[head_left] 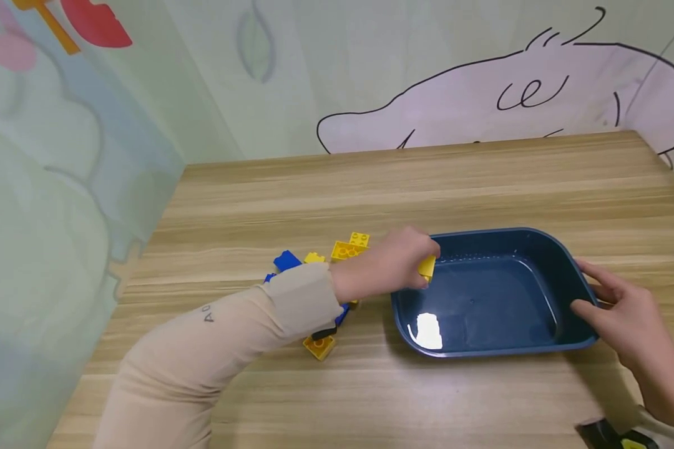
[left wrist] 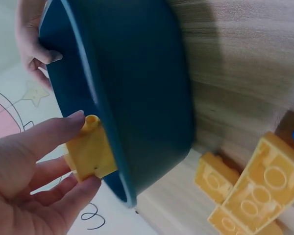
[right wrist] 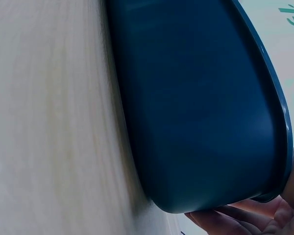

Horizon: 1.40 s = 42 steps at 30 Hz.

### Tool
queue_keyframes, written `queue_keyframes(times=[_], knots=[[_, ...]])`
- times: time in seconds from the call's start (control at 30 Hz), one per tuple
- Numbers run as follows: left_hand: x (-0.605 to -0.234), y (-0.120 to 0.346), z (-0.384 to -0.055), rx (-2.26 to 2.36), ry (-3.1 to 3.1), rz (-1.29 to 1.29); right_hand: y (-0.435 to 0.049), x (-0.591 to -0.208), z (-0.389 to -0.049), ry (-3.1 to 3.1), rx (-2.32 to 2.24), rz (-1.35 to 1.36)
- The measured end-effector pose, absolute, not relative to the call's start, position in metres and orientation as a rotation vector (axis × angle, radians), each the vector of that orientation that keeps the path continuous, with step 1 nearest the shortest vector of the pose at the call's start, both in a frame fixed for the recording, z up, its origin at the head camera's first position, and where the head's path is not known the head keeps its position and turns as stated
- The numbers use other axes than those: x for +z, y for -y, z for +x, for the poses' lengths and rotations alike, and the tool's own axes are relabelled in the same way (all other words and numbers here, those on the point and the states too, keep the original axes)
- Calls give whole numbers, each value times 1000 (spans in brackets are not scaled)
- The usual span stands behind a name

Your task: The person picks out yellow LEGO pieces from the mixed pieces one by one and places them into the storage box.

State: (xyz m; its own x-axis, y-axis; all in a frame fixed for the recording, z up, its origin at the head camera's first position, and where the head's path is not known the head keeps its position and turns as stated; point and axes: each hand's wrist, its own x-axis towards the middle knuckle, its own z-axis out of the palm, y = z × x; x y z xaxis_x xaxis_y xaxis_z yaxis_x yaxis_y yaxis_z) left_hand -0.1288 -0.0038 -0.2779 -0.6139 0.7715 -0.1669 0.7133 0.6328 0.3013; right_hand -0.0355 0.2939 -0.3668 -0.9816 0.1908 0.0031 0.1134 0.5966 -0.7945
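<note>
A yellow toy building block [head_left: 428, 267] is pinched between the thumb and fingers of my left hand [head_left: 392, 263], just inside the left rim of a dark blue plastic basin [head_left: 483, 305]. In the left wrist view the held block [left wrist: 92, 152] is close to the basin's rim, with its studs partly visible. My right hand [head_left: 631, 318] grips the basin's right end, thumb over the rim and fingers outside. The right wrist view shows those fingers [right wrist: 225, 223] against the outer wall. No blocks show on the visible basin floor.
Left of the basin, partly behind my left forearm, lie several loose blocks, among them a yellow block [head_left: 319, 347] and a blue block [head_left: 287, 260]. The wooden table [head_left: 427, 399] meets a painted wall [head_left: 292, 93] at the back.
</note>
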Motion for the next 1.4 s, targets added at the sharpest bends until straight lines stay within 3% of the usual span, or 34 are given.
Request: queue_keyframes(times=[0.43,1.4], knots=[[-305,-2,-136,326,-2565,1218,-293,-369,-35,2722,1352,-248],[-319,-6,-136,153,-2560,1242,-291,-365,-33,2748,1342,-292]])
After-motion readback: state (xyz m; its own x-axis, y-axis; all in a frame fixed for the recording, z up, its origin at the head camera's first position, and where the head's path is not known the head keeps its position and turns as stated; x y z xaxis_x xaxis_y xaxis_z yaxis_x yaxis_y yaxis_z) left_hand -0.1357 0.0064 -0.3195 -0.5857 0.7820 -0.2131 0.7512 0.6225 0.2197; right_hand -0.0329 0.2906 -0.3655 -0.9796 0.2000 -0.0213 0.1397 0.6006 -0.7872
